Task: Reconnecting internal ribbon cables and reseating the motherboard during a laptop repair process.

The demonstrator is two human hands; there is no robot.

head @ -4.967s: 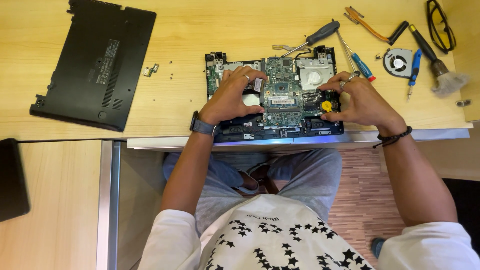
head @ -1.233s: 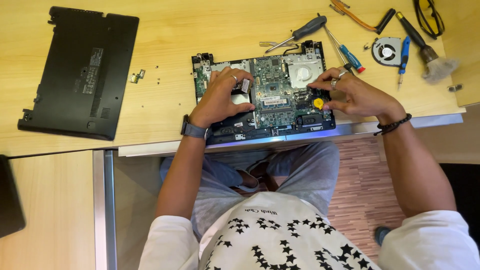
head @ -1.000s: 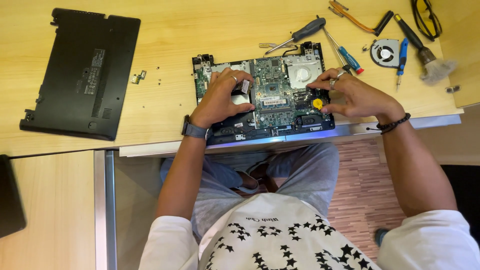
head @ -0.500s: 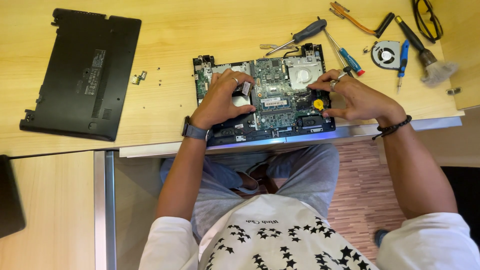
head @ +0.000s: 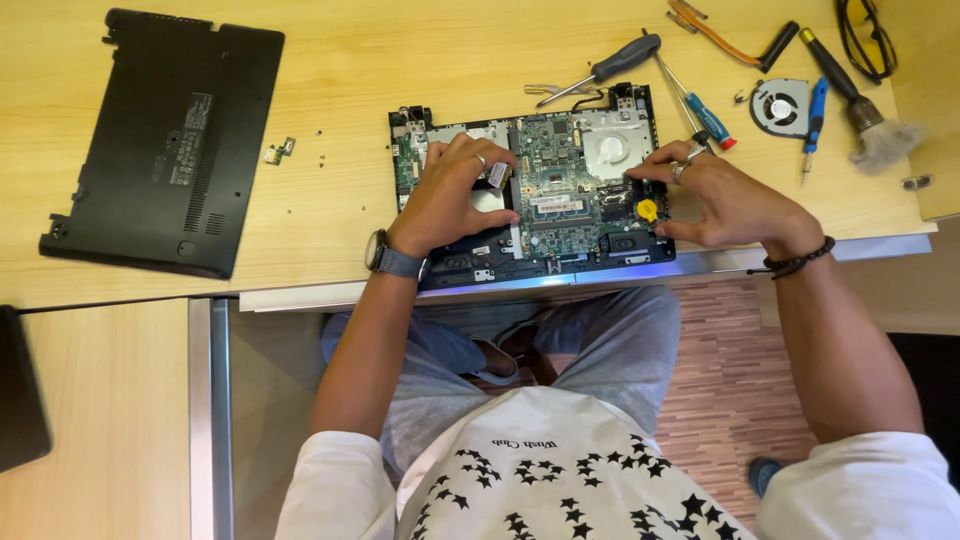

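On the pale wooden desk [head: 340,70], which is filling the upper part of the view above a wood-patterned floor [head: 730,370], one black laptop bottom cover [head: 165,140] is lying flat at the far left, well apart from the work. Near the desk's front edge, one opened laptop chassis [head: 560,215] is lying with its green circuit board showing, straight in front of the seated person. The left hand [head: 450,200], wearing a wristwatch, is resting on the chassis's left part, its grip pinching narrowly on a small silver part [head: 497,175]. The right hand [head: 725,200], wearing a dark wristband, is hovering over the chassis's right edge with its fingers spread wide; whether they are touching anything I cannot tell. Just beside it, a small yellow round piece [head: 647,209] is sitting on the board. Behind the chassis, three screwdrivers are lying: one grey-handled screwdriver [head: 610,65], one screwdriver with a blue and red handle [head: 700,110] and one slim blue screwdriver [head: 815,110]. One round cooling fan [head: 778,107], one brush [head: 855,100] and one copper heat pipe [head: 735,45] are lying at the right.
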